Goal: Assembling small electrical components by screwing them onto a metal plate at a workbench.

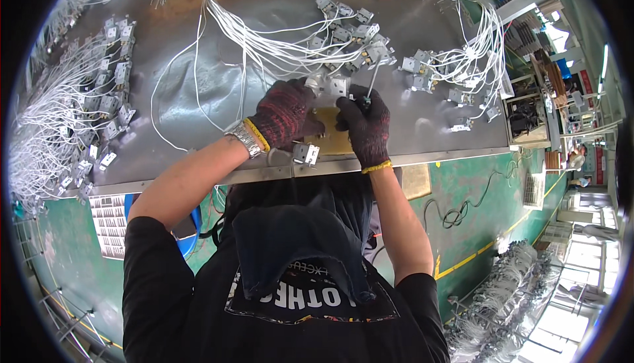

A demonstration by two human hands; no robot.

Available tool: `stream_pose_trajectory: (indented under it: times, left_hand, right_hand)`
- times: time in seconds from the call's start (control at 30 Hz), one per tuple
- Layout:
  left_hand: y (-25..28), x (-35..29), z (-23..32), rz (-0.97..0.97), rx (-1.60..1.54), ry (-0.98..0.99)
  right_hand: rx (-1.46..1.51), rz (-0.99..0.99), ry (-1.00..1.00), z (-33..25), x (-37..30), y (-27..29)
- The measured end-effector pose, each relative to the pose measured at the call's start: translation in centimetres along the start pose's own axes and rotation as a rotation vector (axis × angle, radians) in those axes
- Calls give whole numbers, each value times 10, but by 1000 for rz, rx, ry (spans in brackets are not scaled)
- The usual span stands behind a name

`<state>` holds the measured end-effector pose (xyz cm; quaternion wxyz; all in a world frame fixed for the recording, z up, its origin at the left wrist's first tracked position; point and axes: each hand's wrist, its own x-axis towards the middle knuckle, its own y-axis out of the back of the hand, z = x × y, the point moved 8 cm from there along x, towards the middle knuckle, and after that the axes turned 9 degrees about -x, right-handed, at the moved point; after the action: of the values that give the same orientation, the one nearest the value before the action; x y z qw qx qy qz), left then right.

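Wired-part pile [115, 102] far L on tbl [456, 142], cable bunch [264, 46] ctr beyond hands [284, 108] [370, 128], 2nd bunch [470, 52] R.

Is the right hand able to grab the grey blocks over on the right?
Probably yes: nothing seems to stand between the right hand and those grey blocks, though that hand appears to hold a rod.

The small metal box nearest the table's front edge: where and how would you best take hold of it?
Probably by its left and right sides, with finger and thumb, coming from the table's front edge: the box is small and boxy, and the left hand crowds its far side.
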<state>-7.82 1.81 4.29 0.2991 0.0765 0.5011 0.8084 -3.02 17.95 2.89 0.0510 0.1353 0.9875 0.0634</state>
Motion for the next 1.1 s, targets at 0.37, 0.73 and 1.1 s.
stream_pose_trajectory:
  times: [0.37, 0.73, 1.1]
  left_hand:
    - [-12, -28, 5, 149, 251, -339]
    - [0, -29, 35, -92, 237, -346]
    - [-17, -8, 5, 159, 101, -411]
  right_hand:
    - [-166, -97, 4, -10, -47, -1]
    - [-653, 2, 399, -26, -63, -7]
    - [-696, -88, 443, -26, -72, -30]
